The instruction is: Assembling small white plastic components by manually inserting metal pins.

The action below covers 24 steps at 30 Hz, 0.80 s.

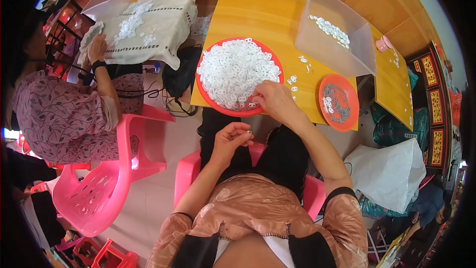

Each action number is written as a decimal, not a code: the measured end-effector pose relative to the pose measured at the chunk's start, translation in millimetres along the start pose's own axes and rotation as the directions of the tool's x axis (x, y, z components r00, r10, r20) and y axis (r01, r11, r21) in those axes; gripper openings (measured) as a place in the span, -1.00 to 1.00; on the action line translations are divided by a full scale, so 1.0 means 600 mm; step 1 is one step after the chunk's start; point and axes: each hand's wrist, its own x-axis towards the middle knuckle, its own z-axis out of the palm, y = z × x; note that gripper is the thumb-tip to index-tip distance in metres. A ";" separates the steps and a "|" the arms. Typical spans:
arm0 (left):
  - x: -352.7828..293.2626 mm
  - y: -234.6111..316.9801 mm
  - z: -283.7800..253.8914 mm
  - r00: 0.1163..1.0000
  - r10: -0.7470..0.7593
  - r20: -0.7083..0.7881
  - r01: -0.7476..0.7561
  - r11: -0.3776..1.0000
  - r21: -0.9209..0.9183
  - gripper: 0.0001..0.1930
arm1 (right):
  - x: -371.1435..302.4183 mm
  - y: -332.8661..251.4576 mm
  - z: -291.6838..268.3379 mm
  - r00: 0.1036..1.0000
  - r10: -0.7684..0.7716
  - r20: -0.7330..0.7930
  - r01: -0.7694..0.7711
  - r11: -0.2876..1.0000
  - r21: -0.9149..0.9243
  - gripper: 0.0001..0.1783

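A round red basin heaped with small white plastic pieces, each with holes, stands at the table's near edge. Over the basin's near right side, my right hand has its fingers bent down among the pieces; what is between its fingertips is hidden. My left hand is above my lap, thumb and fingers pinched on a small white plastic piece, of which only a bit shows. To the right, an orange-red plate holds small grey metal parts and a few white pieces.
A clear plastic bin with some white pieces stands at the table's far right. Several loose pieces lie on the yellow table. A co-worker sits at left by a cloth-covered table, beside a pink chair.
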 end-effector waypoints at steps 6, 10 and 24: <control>0.009 -0.003 -0.005 1.000 -0.001 0.010 0.000 1.000 0.030 -0.81 | 0.014 -0.001 0.003 0.997 0.065 -0.032 -0.069 0.988 -0.136 -0.91; 0.011 -0.006 -0.010 1.000 -0.026 -0.013 0.026 0.999 0.027 -0.81 | 0.011 0.019 -0.017 0.994 0.054 -0.099 -0.055 0.998 -0.011 -0.87; 0.014 -0.010 -0.017 0.999 -0.025 -0.030 0.026 0.999 0.027 -0.81 | 0.012 0.010 0.024 1.000 -0.022 -0.013 0.020 0.993 -0.113 -0.85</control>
